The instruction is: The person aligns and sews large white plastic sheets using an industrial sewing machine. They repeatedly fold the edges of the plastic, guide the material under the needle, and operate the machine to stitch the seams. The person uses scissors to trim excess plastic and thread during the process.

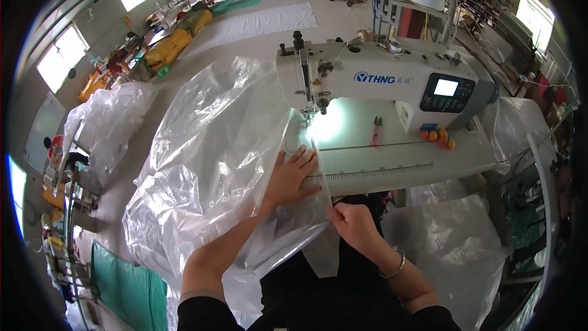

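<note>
A large sheet of clear plastic film (pixel 202 141) spreads over the left of the sewing table and hangs down toward my lap. Its right edge runs under the needle area of a white sewing machine (pixel 367 70), where a lamp glows. My left hand (pixel 293 178) lies flat on the film just in front of the needle, fingers spread. Near the table's front edge, my right hand (pixel 355 224) is closed, pinching the film's edge between thumb and fingers. A bracelet circles the right wrist.
Small red-handled thread snips (pixel 376 130) and several orange-yellow round items (pixel 438 137) lie on the sewing table (pixel 361 159), which has a ruler strip along its front. More clear plastic (pixel 447 245) hangs at the right. A green sheet (pixel 125 285) lies at the lower left.
</note>
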`<action>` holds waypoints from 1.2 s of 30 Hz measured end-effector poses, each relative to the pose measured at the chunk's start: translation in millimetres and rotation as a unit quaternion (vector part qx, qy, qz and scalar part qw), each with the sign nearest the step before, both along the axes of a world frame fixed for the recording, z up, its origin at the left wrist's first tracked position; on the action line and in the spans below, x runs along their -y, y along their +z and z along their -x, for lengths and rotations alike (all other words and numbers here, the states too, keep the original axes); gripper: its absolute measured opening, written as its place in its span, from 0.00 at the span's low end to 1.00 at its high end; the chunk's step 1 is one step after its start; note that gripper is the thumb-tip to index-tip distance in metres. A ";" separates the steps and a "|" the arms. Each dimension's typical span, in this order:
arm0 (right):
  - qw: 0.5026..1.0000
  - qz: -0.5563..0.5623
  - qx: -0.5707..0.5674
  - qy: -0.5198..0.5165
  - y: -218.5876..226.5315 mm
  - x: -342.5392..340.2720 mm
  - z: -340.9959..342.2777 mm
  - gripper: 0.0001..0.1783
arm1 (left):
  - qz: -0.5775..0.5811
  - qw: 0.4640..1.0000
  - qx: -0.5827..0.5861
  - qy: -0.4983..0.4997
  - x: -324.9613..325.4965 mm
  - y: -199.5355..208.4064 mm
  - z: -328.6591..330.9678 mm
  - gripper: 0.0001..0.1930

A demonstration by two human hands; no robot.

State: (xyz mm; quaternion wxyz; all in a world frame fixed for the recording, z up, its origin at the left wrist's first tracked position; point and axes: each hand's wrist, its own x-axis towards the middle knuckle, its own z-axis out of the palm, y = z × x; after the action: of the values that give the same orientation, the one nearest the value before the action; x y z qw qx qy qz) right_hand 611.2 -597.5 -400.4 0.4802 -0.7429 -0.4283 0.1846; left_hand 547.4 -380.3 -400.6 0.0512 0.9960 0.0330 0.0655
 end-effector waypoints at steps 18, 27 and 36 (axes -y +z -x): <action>0.943 0.071 0.312 -0.092 -23.4 -86.2 -37.1 0.06 | 0.340 0.932 0.122 0.041 19.3 2.8 22.1 0.19; 0.918 0.093 0.381 -0.063 -24.7 -73.8 -7.3 0.11 | 0.068 0.982 0.172 -0.040 0.5 -8.2 2.9 0.18; 0.918 0.145 0.363 -0.062 -20.1 -120.3 -30.5 0.17 | 0.132 0.966 0.216 -0.051 -48.2 -17.0 -33.6 0.13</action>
State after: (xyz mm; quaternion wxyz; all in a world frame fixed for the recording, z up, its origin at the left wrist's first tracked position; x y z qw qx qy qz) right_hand 641.7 -477.2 -420.6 0.1890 -0.8455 -0.4948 -0.0679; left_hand 581.0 -332.1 -417.6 0.1909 0.9432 -0.0213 0.2710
